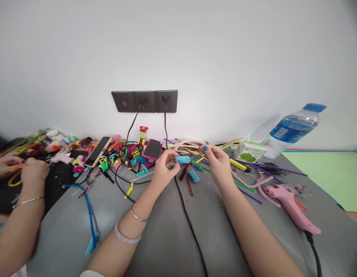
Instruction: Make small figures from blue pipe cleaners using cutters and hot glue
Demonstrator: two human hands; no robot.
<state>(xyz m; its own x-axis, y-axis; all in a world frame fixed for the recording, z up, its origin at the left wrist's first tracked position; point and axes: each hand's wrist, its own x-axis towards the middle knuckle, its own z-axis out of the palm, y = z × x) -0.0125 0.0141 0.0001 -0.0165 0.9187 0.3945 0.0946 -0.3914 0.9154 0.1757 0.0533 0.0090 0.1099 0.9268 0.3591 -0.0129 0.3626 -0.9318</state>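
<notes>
My left hand [163, 170] pinches a small blue coiled pipe-cleaner piece [182, 159] above the grey table [166, 238]. My right hand [216, 161] is closed too, its thumb and fingers pinched just right of the same coil, gripping a thin strand I cannot make out clearly. A second blue coil [193, 176] lies on the table below the hands, beside dark red pipe-cleaner bits [187, 181]. Both wrists rest low over the table; the left one wears bracelets.
A pink glue gun [288, 202] lies right with its cord. A water bottle [292, 129], small green box [249, 151], two phones [152, 149] [98, 151], wall sockets [144, 101], black cables and heaps of pipe cleaners surround. Another person's hands [28, 171] work at left.
</notes>
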